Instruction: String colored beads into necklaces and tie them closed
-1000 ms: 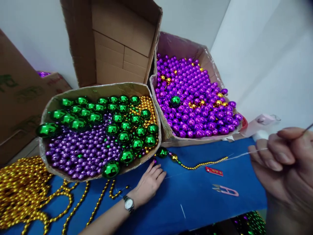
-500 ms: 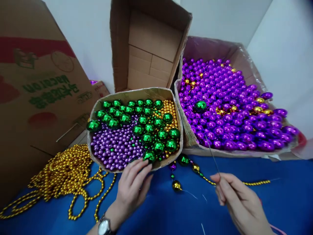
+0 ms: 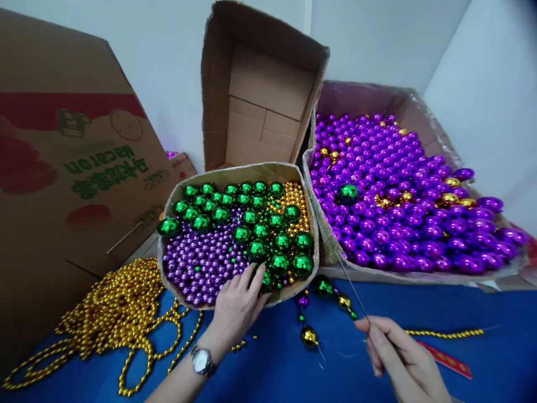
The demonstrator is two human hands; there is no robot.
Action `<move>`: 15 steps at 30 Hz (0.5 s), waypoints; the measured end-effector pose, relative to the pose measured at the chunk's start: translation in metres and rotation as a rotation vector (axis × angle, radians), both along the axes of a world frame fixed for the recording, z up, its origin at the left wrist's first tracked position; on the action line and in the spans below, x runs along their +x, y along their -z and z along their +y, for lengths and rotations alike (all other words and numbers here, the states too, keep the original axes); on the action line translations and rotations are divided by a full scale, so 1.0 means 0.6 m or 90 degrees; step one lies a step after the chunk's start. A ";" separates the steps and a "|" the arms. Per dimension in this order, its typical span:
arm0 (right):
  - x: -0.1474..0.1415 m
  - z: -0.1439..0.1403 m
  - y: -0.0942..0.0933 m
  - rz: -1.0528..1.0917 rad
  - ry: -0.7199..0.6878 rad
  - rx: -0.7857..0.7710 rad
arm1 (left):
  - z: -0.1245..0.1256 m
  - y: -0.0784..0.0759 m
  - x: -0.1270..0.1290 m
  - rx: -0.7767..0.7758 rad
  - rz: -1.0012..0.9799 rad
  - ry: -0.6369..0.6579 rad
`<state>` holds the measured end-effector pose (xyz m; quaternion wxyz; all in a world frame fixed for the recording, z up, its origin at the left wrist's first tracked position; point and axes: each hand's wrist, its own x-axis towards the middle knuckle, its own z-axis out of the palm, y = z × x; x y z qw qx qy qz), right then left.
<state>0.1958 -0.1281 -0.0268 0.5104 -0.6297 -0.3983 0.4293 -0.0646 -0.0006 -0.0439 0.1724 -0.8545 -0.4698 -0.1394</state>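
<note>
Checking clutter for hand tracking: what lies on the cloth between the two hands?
Head view: between the left hand and right hand lies a short bead strand with green, purple and gold beads on the blue cloth.

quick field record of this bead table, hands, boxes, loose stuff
left hand: fingers over the near edge of the mixed bead box, on a green ball; watch on the wrist
right hand: pinches a long thin needle that points up and left
mixed bead box: green balls, small purple beads, gold beads
purple bead box: purple balls, a few gold, one green
partly strung strand: on the blue table cover between the hands
gold bead chains: heaped at left
</note>
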 end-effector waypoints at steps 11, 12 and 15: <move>-0.001 0.008 0.001 0.027 0.000 0.004 | 0.009 -0.049 -0.031 -0.089 -0.245 0.036; -0.002 0.009 0.002 0.031 0.004 0.004 | 0.014 -0.060 -0.029 -0.103 -0.280 0.035; -0.007 0.010 0.002 0.045 0.006 0.009 | 0.040 -0.095 -0.012 -0.146 -0.355 0.030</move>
